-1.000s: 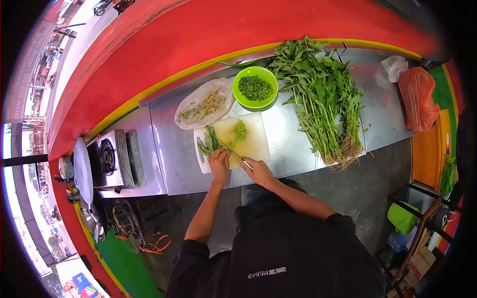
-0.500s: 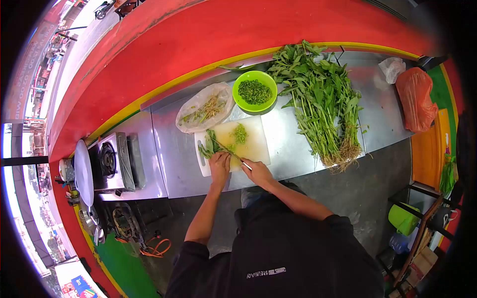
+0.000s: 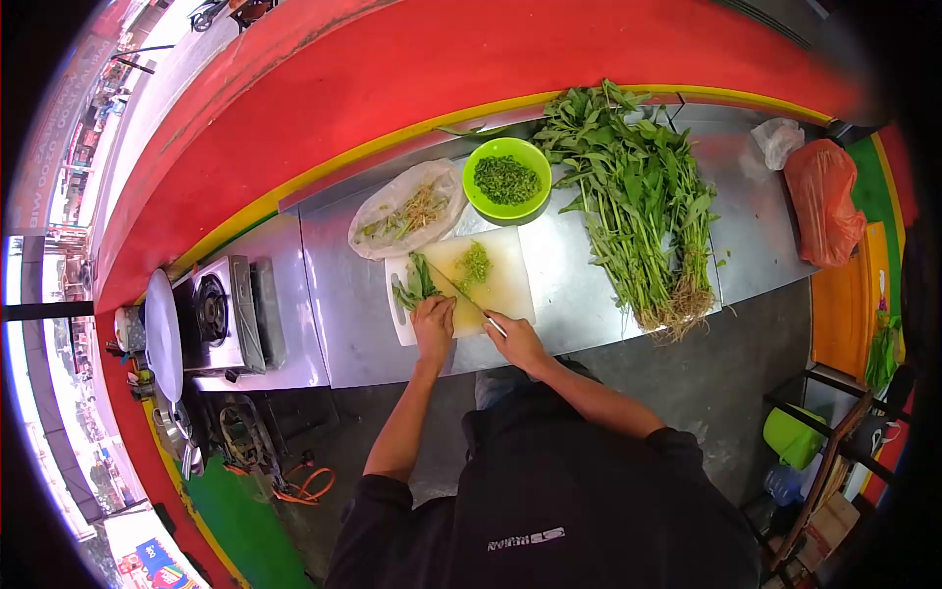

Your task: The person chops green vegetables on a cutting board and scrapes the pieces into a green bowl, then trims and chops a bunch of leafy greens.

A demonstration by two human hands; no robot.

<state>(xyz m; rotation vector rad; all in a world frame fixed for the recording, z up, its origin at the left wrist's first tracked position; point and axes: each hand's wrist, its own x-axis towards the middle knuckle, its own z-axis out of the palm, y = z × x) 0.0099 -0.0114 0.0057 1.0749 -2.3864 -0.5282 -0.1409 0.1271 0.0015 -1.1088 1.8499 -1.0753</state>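
Observation:
My left hand (image 3: 433, 324) is closed on a bunch of leafy greens (image 3: 419, 282) and presses it against the white cutting board (image 3: 512, 277). In my right hand (image 3: 517, 340) is a knife (image 3: 475, 306), its blade slanting up and left across the board beside the bunch. Chopped greens (image 3: 474, 263) lie in a small pile on the board, to the right of the blade. Behind the board stands a lime-green bowl (image 3: 538, 203) with finely cut greens inside. A clear plastic bag (image 3: 373, 234) holding roots and stem scraps lies to the bowl's left.
A large heap of leafy stalks (image 3: 638, 206) with roots covers the counter's right part. Farther right sits a red plastic bag (image 3: 822, 206) near a crumpled clear bag (image 3: 777, 140). On the left is a gas stove (image 3: 216, 309). A red wall (image 3: 471, 69) runs behind the steel counter (image 3: 363, 348).
My right hand and the knife have shifted slightly right, away from my left hand. The left hand stays on the greens. The whole view has tilted a little.

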